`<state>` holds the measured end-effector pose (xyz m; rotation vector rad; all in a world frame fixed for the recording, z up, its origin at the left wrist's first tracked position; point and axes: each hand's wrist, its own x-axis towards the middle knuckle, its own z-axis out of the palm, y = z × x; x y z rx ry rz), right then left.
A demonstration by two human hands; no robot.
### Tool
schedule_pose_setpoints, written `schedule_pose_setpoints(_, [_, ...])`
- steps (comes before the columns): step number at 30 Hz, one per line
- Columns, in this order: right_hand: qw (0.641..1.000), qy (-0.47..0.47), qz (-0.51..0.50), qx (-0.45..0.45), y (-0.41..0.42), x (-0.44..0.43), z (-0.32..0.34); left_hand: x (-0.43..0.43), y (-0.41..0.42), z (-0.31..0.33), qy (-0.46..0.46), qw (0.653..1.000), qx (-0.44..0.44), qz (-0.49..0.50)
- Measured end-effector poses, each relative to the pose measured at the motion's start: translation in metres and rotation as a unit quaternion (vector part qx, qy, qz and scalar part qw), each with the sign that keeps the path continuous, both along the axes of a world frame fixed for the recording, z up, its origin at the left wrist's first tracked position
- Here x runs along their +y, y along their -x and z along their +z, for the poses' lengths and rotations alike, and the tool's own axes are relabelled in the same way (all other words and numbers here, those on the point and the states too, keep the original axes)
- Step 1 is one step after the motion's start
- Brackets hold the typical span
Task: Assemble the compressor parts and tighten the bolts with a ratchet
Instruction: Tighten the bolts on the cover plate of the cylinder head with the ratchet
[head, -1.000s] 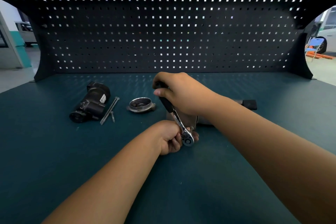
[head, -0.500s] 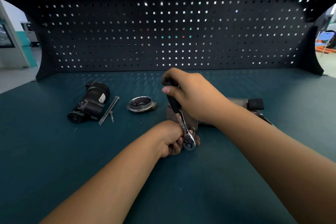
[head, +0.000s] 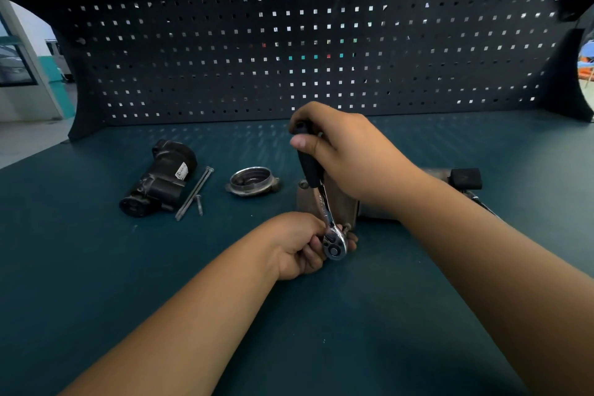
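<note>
right hand [head: 347, 154] grips ratchet [head: 324, 209] by black handle | left hand [head: 299, 244] curled round its head, steadying | compressor body [head: 337, 202] lies mid-surface [head: 96, 267], under both hands | likely heavy, rigid metal; pull from handle end for leverage

Two bare hands are showing, the left hand [head: 299, 244] and the right hand [head: 347, 151], both gripping one chrome ratchet with a black handle [head: 324, 206]. One grey metal compressor body [head: 305, 202] is sitting beneath it. From the ratchet, one round silver metal cap [head: 254, 183] is lying at ten o'clock. One black cast housing [head: 157, 180] is lying farther out at nine o'clock, with what look like two long thin steel bolts [head: 194, 193] and one short bolt [head: 199, 204] beside it. One black rectangular block [head: 466, 178] is sitting at three o'clock.
</note>
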<state>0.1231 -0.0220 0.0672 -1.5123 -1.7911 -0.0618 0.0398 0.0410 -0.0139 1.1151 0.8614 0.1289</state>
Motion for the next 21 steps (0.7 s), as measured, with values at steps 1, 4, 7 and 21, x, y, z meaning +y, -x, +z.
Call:
schedule_pose_setpoints(1, [1.000,0.002,0.007,-0.001,0.000,0.000,0.000,0.000,0.000,0.000,0.009,1.000,-0.004,-0.001])
schedule_pose_setpoints(4, [0.999,0.016,0.028,-0.026,0.003,0.002,0.000,0.001,0.000,-0.001,0.028,0.999,-0.015,0.001])
schedule_pose_setpoints(7, [0.997,0.028,0.047,-0.046,0.008,0.006,0.000,0.001,0.000,-0.001,0.037,0.999,-0.025,-0.002])
schedule_pose_setpoints(21, [0.999,0.024,0.024,-0.037,0.004,0.006,0.005,0.000,0.000,0.000,0.046,0.998,-0.041,0.008])
